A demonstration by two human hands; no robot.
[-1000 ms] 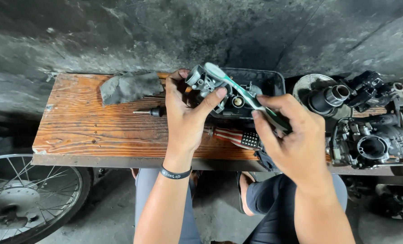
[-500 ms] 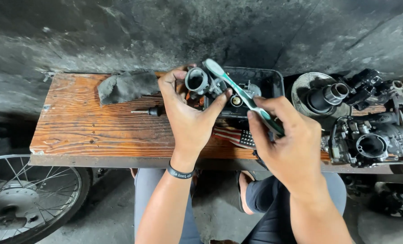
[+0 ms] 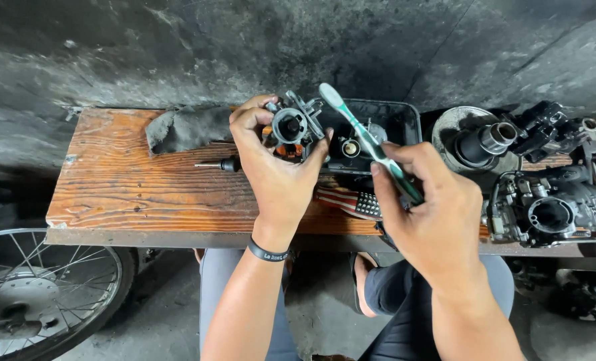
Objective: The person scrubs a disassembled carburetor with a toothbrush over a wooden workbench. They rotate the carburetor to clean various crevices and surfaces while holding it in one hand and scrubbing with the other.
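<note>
**A backstreet motorcycle repair bench**

You sit in a rough motorcycle workshop. Before you, a worn wooden bench (image 3: 144, 194) stands against a grimy, soot-dark concrete wall (image 3: 178, 47). Carburetors and engine parts (image 3: 545, 207) crowd its right end, a black plastic tray (image 3: 391, 120) holds small pieces, and a greasy rag (image 3: 184, 127) lies beside a screwdriver (image 3: 221, 164). A spoked motorcycle wheel (image 3: 37, 294) rests on the stained floor.

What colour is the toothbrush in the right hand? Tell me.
The toothbrush is green and white, gripped by the right hand; the head view shows it best.
</note>
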